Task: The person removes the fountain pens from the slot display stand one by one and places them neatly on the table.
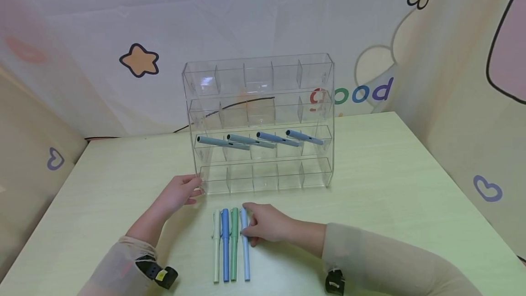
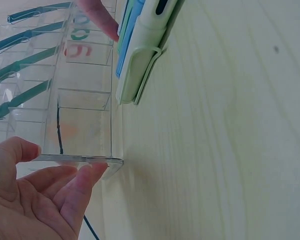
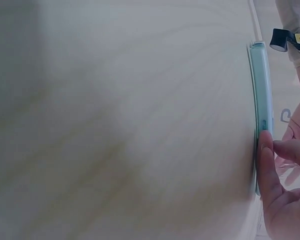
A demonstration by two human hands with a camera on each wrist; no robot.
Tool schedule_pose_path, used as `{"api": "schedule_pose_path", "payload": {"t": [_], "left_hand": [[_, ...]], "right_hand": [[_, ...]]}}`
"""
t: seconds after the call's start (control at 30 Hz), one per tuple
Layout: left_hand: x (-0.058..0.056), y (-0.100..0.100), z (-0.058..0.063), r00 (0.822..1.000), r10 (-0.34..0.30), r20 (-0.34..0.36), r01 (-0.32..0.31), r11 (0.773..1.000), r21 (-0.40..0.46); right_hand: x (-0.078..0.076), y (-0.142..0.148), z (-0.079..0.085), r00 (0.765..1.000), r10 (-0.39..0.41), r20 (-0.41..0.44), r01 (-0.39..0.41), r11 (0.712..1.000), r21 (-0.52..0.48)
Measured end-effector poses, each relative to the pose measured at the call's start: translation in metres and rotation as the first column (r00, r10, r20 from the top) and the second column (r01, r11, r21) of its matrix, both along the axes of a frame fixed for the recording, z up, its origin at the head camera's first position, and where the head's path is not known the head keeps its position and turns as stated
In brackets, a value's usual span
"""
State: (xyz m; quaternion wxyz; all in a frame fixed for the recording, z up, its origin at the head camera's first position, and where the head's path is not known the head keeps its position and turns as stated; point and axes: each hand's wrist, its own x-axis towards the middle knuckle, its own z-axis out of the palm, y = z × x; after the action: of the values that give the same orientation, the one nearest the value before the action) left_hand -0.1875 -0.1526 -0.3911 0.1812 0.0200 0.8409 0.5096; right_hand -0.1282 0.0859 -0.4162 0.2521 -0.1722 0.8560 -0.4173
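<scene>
A clear acrylic rack (image 1: 263,175) with rows of small compartments stands on the table. My left hand (image 1: 182,191) holds its lower left corner; in the left wrist view the thumb and fingers (image 2: 72,200) are at the rack's side panel. In front of the rack lies a row of capped pens: pale green (image 1: 216,245), dark blue (image 1: 225,245), green (image 1: 234,245) and light blue (image 1: 246,259). At the right end of that row, my right hand (image 1: 265,223) pinches the light blue pen near its clip end. The right wrist view shows thumb and fingers on this pen (image 3: 261,85).
Several blue and blue-green pens (image 1: 275,139) rest tilted in the rack's second row from the bottom. The upper rows and the bottom row hold no pens. Behind the pale wood table (image 1: 370,168) hangs a printed cloth (image 1: 263,13), with more cloth at both sides.
</scene>
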Motion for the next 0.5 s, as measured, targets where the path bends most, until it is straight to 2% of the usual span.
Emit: {"api": "schedule_pose_path", "payload": {"t": [0.2,0.5], "left_hand": [[0.000,0.000,0.000,1.000,0.003,0.003,-0.003,1.000,-0.001],[0.000,0.000,0.001,1.000,0.001,0.004,-0.001,1.000,0.001]], "right_hand": [[0.001,-0.002,0.001,1.000,0.001,-0.013,-0.001,1.000,-0.001],[-0.004,0.008,0.013,0.997,-0.034,-0.074,0.033,0.999,-0.014]]}}
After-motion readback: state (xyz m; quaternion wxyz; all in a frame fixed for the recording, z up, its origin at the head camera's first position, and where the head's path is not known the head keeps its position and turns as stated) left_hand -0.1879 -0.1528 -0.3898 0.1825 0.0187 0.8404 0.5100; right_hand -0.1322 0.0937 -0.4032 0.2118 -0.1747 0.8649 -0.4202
